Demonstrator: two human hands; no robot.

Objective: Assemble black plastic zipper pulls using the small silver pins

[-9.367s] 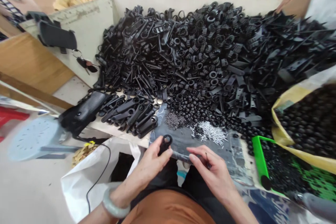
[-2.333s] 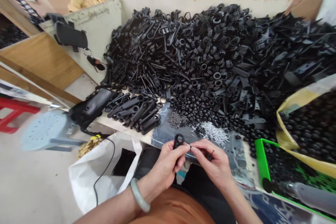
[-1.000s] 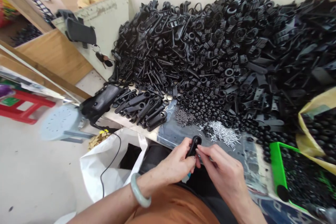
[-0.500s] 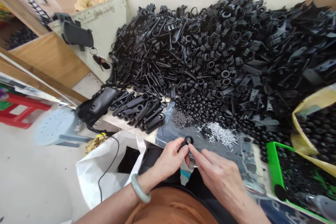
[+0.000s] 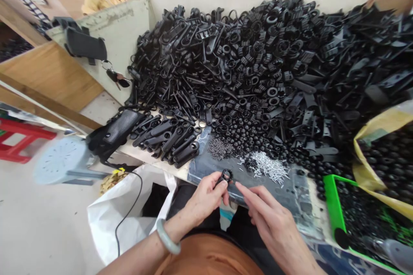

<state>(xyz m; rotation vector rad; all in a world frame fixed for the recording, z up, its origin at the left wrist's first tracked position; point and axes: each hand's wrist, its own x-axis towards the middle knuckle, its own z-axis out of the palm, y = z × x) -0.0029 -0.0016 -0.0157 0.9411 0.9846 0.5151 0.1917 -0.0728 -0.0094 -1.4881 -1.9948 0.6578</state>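
Between the thumb and fingers of my left hand point(image 5: 208, 195) is a black ring-ended part point(image 5: 227, 175), its ring facing up near the table's front edge. My right hand point(image 5: 269, 215) is just right of it, not touching it, fingers apart and index finger pointing toward the ring; nothing shows between them. Beyond my hands, on the grey mat point(image 5: 234, 166), lie silver pins point(image 5: 271, 166), small dark pieces point(image 5: 220, 147) and black balls point(image 5: 247, 131). Black handle-like parts point(image 5: 171, 137) lie side by side to the left.
A large heap of black parts point(image 5: 226, 60) fills the walled table. At right are a green tray point(image 5: 332, 210) and a yellow-rimmed bag point(image 5: 364, 150) of black balls. A white sack point(image 5: 106, 223) hangs at front left, near a stool point(image 5: 63, 159). Other people are across the table.
My right hand has moved off the black part, leaving its ring uncovered. My left hand still holds it. The whole view has shifted slightly.
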